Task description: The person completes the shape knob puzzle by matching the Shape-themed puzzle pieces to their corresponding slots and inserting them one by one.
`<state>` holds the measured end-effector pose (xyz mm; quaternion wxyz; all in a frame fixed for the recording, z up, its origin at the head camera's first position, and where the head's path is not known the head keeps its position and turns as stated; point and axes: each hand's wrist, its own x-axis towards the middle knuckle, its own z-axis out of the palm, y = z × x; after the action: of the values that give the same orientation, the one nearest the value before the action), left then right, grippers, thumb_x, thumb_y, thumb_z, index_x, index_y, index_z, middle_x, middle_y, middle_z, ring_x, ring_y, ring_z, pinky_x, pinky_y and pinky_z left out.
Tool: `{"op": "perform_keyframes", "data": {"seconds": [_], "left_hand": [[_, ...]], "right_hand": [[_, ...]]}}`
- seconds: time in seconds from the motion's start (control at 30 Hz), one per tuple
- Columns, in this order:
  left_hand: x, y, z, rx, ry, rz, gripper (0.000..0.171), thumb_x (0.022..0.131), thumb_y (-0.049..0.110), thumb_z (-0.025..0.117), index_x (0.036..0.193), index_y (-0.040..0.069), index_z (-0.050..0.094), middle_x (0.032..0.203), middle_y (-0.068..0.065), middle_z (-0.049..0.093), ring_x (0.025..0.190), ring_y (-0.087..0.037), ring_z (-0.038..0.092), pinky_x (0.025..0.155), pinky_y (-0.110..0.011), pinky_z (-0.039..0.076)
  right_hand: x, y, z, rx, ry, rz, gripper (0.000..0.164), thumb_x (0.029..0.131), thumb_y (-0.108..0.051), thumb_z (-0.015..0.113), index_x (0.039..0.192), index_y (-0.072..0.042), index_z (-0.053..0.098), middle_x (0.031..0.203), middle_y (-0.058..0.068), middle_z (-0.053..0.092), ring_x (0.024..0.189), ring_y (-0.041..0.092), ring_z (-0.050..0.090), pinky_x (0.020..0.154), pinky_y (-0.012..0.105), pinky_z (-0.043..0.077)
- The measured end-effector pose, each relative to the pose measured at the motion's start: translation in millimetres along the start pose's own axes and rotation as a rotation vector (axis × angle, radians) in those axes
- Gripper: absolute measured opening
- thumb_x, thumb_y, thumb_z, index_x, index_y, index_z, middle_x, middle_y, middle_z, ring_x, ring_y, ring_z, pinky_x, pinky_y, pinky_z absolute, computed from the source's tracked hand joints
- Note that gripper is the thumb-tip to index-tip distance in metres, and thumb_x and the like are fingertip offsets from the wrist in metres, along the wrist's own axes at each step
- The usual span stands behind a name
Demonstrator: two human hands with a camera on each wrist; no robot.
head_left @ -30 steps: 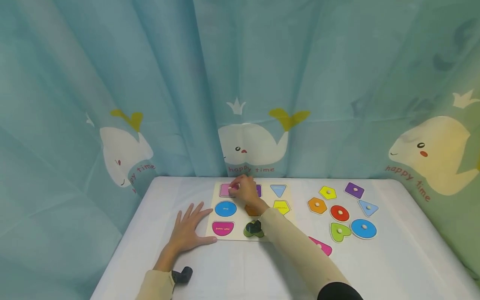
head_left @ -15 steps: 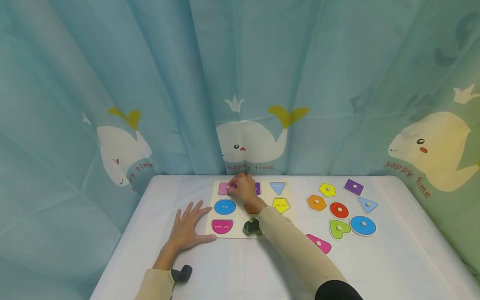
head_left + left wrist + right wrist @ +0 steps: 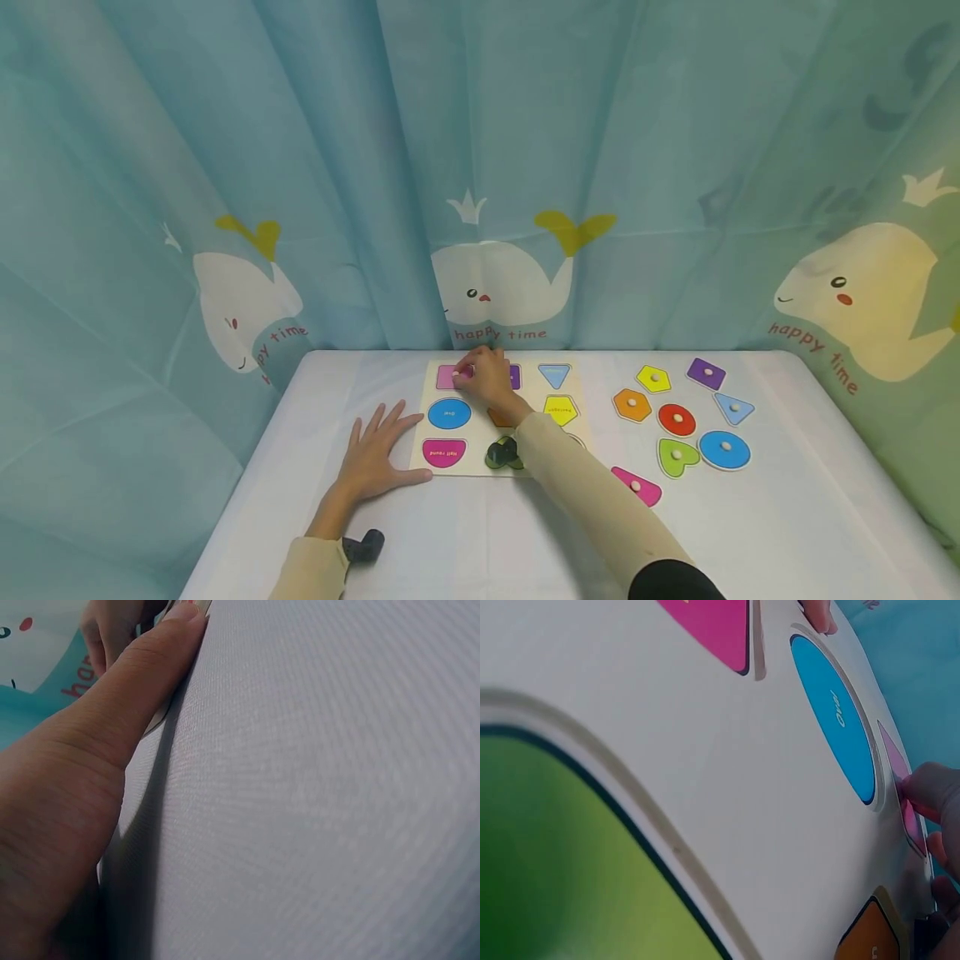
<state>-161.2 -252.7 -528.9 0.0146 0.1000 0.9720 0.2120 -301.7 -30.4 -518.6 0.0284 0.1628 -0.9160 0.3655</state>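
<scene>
A cream shape puzzle board (image 3: 529, 383) lies on the white table. My right hand (image 3: 489, 382) reaches over it and pinches the knob of a pink rectangular puzzle piece (image 3: 445, 377) at the board's far left recess. In the right wrist view, that pink piece (image 3: 894, 756) lies close to the board surface, partly covered by the fingers; whether it is fully seated I cannot tell. My left hand (image 3: 375, 458) lies palm down with fingers spread, touching the board's left edge. Only its thumb (image 3: 120, 705) shows clearly in the left wrist view.
Right of the board lie several loose knobbed pieces, among them a red circle (image 3: 677, 420), a blue oval (image 3: 724, 451), a green heart (image 3: 678, 457) and a magenta piece (image 3: 637, 487). A whale-printed curtain (image 3: 510, 167) hangs behind the table. The right forearm crosses part of the board.
The camera view shifts slightly. My right hand keeps its pinch on the pink piece at the same recess, and the left hand stays where it was.
</scene>
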Motion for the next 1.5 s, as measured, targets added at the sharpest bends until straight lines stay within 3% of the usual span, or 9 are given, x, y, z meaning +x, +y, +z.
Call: {"op": "perform_keyframes", "data": {"seconds": [0.17,0.4,0.63,0.9,1.07,1.3,1.5], "left_hand": [[0.3,0.5,-0.5,0.001,-0.008,-0.003,0.096,0.071,0.069,0.079,0.152,0.025,0.051,0.167,-0.012,0.030,0.156,-0.043,0.011,0.118,-0.074,0.002],[0.3,1.5,-1.1,0.000,-0.009,-0.003,0.097,0.071,0.070,0.079,0.153,0.025,0.050,0.168,-0.011,0.029,0.156,-0.043,0.011,0.119,-0.073,0.001],[-2.5,1.7,-1.8,-0.018,-0.005,-0.008,0.097,0.071,0.068,0.080,0.152,0.024,0.051,0.167,-0.013,0.030,0.155,-0.045,0.013,0.117,-0.074,0.001],[-1.0,1.9,-3.7,-0.032,-0.009,-0.008,0.097,0.071,0.066,0.082,0.153,0.024,0.050,0.167,-0.013,0.029,0.155,-0.044,0.012,0.118,-0.073,0.000],[-1.2,2.1,-3.0,-0.030,0.003,0.001,0.098,0.071,0.066,0.081,0.153,0.023,0.049,0.167,-0.013,0.029,0.155,-0.044,0.012,0.118,-0.073,0.001],[0.5,1.3,-3.9,-0.033,0.009,0.012,0.096,0.071,0.065,0.081,0.152,0.023,0.050,0.167,-0.014,0.030,0.155,-0.045,0.014,0.117,-0.074,0.002],[0.1,0.8,-3.1,-0.026,0.006,0.008,0.097,0.071,0.066,0.081,0.153,0.023,0.050,0.167,-0.014,0.030,0.155,-0.045,0.013,0.118,-0.074,0.001]], "right_hand": [[1,1,-3,-0.040,-0.024,-0.018,0.015,0.093,-0.026,0.077,0.101,-0.014,0.080,0.123,0.010,0.064,0.114,0.029,0.048,0.097,0.048,0.042],[1,1,-19,-0.126,-0.134,-0.088,0.025,0.096,-0.032,0.075,0.114,-0.016,0.077,0.117,0.007,0.064,0.109,0.026,0.049,0.095,0.044,0.046],[-5,13,-44,-0.262,-0.188,-0.250,0.030,0.097,-0.031,0.073,0.123,-0.017,0.073,0.118,0.005,0.068,0.104,0.024,0.055,0.092,0.041,0.049],[-16,27,-86,-0.351,-0.231,-0.321,0.040,0.094,-0.035,0.076,0.129,-0.017,0.071,0.126,0.007,0.067,0.117,0.026,0.057,0.103,0.043,0.048],[-27,42,-115,-0.389,-0.209,-0.379,0.042,0.091,-0.035,0.080,0.127,-0.015,0.072,0.127,0.008,0.066,0.118,0.029,0.056,0.105,0.048,0.047],[-45,73,-150,-0.447,-0.121,-0.420,0.044,0.087,-0.027,0.084,0.126,-0.012,0.072,0.120,0.011,0.067,0.108,0.032,0.058,0.096,0.051,0.050],[-61,106,-177,-0.432,-0.072,-0.381,0.047,0.086,-0.028,0.085,0.127,-0.011,0.071,0.119,0.014,0.067,0.110,0.036,0.059,0.096,0.055,0.050]]}}
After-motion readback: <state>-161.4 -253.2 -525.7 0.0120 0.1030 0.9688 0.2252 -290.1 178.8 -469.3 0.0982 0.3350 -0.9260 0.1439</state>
